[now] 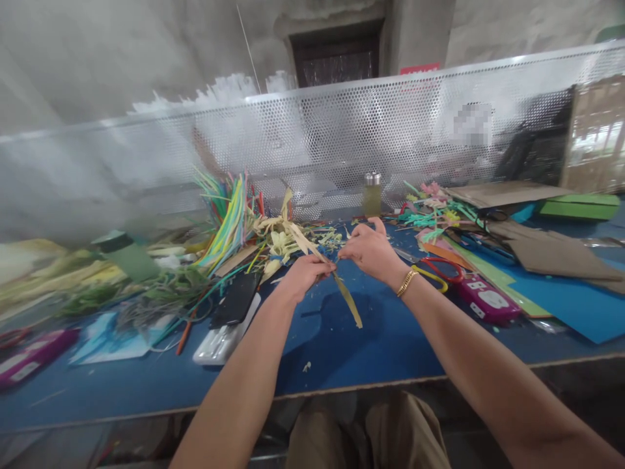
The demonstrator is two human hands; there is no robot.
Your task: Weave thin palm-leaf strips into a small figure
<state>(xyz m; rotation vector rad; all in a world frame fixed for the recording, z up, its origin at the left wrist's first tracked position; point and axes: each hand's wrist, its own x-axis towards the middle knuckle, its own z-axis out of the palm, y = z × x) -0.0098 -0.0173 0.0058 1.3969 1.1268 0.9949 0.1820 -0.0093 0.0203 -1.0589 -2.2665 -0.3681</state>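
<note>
Both hands meet above the blue table (342, 352). My left hand (305, 273) is closed round a pale yellow-green leaf strip (349, 299), whose lower end hangs down to the right of it. The strip's upper part runs up and left into a bundle of pale yellow strips (283, 238). My right hand (374, 251), with a gold bracelet on the wrist, pinches the same strip right beside the left hand's fingers.
A heap of coloured strips (229, 215) lies at the back left. A black phone (237, 299) rests on a white case. Scissors with red and yellow handles (432, 270), a magenta box (486, 299), cardboard sheets (551, 254) and a small bottle (372, 194) sit right. A perforated metal screen (342, 137) bounds the back.
</note>
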